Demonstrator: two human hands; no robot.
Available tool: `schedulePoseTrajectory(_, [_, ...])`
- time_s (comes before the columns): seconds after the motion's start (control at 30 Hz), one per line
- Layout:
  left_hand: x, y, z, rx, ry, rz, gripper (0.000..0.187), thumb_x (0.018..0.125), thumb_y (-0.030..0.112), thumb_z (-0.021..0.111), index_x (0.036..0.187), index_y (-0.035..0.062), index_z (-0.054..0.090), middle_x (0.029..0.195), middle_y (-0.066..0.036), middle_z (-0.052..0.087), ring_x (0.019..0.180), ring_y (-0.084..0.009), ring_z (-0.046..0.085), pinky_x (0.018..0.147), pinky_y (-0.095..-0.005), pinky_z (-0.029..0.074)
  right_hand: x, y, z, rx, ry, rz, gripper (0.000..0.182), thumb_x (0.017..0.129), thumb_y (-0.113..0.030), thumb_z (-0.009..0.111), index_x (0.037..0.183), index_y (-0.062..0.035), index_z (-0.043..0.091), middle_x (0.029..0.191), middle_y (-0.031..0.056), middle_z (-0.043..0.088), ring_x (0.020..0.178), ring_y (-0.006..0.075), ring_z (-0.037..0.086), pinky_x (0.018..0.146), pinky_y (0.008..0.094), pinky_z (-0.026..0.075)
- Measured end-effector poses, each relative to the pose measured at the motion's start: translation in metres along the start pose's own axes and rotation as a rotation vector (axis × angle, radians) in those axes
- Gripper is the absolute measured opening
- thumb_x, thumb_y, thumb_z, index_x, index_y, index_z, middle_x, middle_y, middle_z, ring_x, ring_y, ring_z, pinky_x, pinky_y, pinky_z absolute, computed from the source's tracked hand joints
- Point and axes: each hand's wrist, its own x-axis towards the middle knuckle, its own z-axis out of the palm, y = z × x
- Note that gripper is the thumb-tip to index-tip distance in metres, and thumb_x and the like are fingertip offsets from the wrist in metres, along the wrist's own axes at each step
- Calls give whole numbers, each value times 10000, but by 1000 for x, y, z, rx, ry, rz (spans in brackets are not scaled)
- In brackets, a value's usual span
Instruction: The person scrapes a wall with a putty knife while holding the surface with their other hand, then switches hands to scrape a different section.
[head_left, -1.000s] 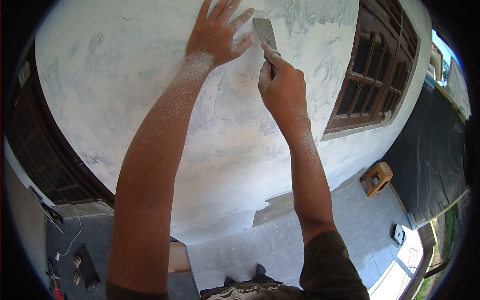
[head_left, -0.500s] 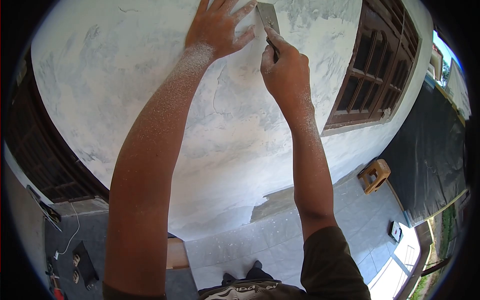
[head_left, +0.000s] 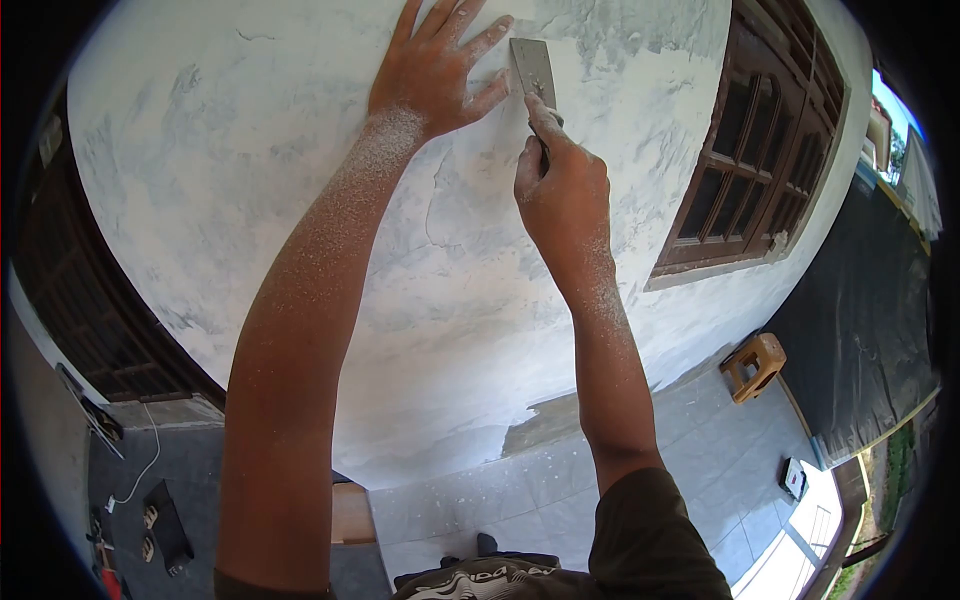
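Note:
My right hand [head_left: 565,180] is closed around the dark handle of a putty knife [head_left: 533,68], with the index finger stretched along its blade. The wide metal blade points up and lies against, or very close to, the white plastered wall [head_left: 480,290]. My left hand [head_left: 430,75] rests on the wall just left of the blade, its fingers spread and holding nothing. Pale dust covers both wrists and forearms. Grey patches and a thin crack mark the wall below my left hand.
A brown wooden window [head_left: 755,140] is set in the wall at right, another dark frame [head_left: 90,300] at left. A tan plastic stool [head_left: 755,367] stands on the grey tiled floor [head_left: 640,500]. A white cable [head_left: 150,460] lies at lower left, near a black sheet [head_left: 850,320] opposite.
My right hand and the putty knife have moved down the wall, so the whole blade now shows. My left hand keeps its place on the wall. The view has shifted slightly.

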Motion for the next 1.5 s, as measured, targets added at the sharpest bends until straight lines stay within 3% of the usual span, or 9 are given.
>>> schedulePoseTrajectory(0.17, [-1,1,-2,16,5,-3,647,904,461,638,1450,123,561,1627,-170,346,1546,-321,237,1262,-557,143,19,3,4,5,43,-51,384,1011,-104,569,1390,-79,624,784,203,709,694,311,743,625,430,614])
schedulePoseTrajectory(0.4, [0,0,0,34,43,7,652,895,454,641,1441,105,568,1626,-174,346,1542,-318,249,1263,-554,145,-4,10,5,-17,-20,-23,379,1013,-107,576,1386,-57,623,811,209,727,728,305,753,658,408,629])
schedulePoseTrajectory(0.9, [0,1,-3,45,12,-4,667,893,461,658,1452,112,554,1626,-170,348,1546,-313,238,1268,-547,130,20,7,5,62,77,-104,368,1002,-82,587,1364,-40,638,815,221,728,728,320,749,626,405,616])
schedulePoseTrajectory(1.07, [0,2,-5,34,16,1,670,886,448,672,1446,99,556,1620,-178,355,1544,-322,241,1266,-551,136,3,7,1,-27,-30,-60,370,999,-86,584,1363,-42,638,769,209,714,719,325,745,607,422,610])
schedulePoseTrajectory(1.5, [1,1,-7,56,-4,-4,678,887,459,665,1453,105,547,1628,-174,339,1543,-325,241,1265,-555,136,12,6,5,60,-23,-35,407,983,-91,597,1386,-39,618,813,222,708,725,330,738,612,434,602])
